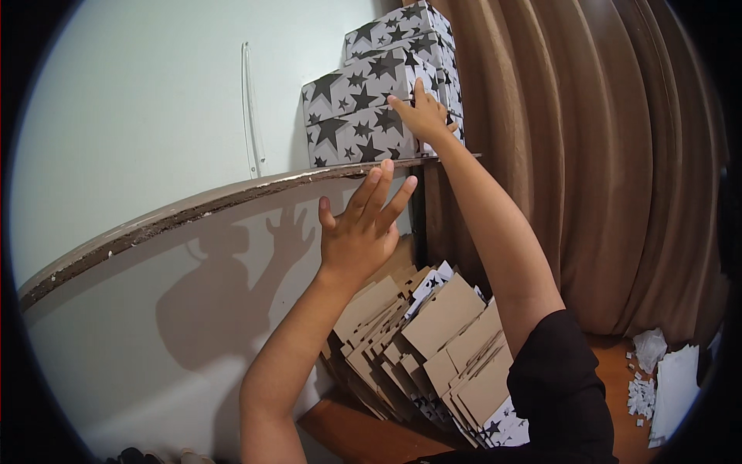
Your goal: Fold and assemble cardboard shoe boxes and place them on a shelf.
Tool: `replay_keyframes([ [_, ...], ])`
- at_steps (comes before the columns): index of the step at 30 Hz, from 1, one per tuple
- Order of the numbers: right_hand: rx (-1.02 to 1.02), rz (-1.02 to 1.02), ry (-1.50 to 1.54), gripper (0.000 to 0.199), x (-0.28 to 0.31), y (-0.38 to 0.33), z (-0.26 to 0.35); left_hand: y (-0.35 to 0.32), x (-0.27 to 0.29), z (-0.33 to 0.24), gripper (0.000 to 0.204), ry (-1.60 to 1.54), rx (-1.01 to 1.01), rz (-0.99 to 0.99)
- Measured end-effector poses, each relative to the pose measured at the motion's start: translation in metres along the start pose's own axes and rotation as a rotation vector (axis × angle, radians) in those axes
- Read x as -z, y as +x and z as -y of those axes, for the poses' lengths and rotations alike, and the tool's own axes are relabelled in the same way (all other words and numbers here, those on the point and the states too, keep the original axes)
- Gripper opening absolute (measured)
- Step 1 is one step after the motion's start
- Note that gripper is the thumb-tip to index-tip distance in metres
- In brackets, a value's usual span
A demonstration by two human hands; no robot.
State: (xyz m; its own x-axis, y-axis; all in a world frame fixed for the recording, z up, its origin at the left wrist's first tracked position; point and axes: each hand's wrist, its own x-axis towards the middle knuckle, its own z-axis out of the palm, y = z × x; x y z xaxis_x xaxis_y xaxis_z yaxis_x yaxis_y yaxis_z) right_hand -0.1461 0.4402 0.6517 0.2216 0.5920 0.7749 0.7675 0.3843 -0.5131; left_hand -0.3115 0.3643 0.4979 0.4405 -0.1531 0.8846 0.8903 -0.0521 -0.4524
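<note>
1. Star-patterned boxes (344, 94), pale with dark stars, standing on the shelf (193, 204) by the curtain: two in the front column; at least two in the rear column, its lower part partly hidden
2. Handling, as judged: thin card, probably light, fairly stiff, apt to dent if squeezed; faces perhaps slippery; contents unknown
3. Best hold, as judged: flat palms on opposite side walls, low down
4. Right hand (423, 118), one: fingers spread, apparently touching the front column's upper box near its right-hand corner
5. Left hand (359, 236), one: splayed, empty, fingertips near the shelf edge
6. Flattened cardboard pieces (444, 317), below the shelf: many, overlapping, not countable
7. Curtain (603, 170), brown: one
</note>
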Motion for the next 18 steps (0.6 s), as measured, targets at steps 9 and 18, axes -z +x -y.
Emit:
replay_keyframes([
  [9, 0.765, -0.719, 0.114, 0.039, 0.025, -0.156, -0.08, -0.01, -0.009, -0.01, 0.075, -0.039, 0.05, 0.126],
  [18, 0.09, -0.338, -0.202, 0.029, 0.052, -0.425, -0.25, -0.142, 0.07, -0.147, 0.059, -0.808, 0.281, 0.517],
])
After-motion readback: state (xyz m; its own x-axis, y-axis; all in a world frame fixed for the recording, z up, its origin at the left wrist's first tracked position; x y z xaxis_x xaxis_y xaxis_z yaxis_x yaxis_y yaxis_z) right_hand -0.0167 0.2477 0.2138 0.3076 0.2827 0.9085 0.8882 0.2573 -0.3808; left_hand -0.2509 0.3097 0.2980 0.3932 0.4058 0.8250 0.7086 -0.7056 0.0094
